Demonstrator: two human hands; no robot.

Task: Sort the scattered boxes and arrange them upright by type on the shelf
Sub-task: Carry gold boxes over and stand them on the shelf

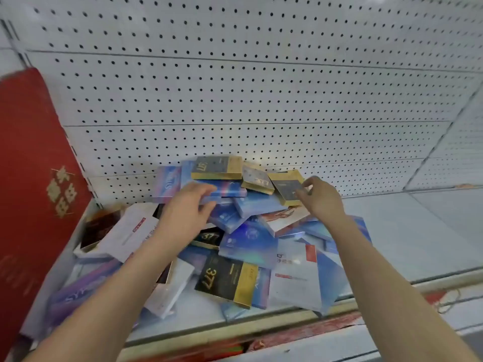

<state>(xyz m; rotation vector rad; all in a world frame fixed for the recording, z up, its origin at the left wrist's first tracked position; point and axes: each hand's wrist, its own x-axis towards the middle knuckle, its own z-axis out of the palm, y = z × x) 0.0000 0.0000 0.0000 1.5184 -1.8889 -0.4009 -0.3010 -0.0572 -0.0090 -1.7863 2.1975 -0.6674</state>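
Blue, black-gold and white boxes (pixel 248 246) lie in a mixed heap on the shelf (pixel 407 241), none upright yet; sorting looks barely begun. Left hand (pixel 187 205) lies on a blue box (pixel 224 188) near the top of the heap, fingers around its near edge, grip not clear. Right hand (pixel 320 195) pinches a black-gold box (pixel 286 189) at the back, beside the pegboard (pixel 261 87). Next move probably: lift it out, stand it on bare shelf to the right.

Blue iridescent boxes (pixel 248 244) and black-and-gold boxes (pixel 227 280) lie before a white pegboard (pixel 261 87) dotted with dark holes, beside a red panel (pixel 28 158) lettered in gold.
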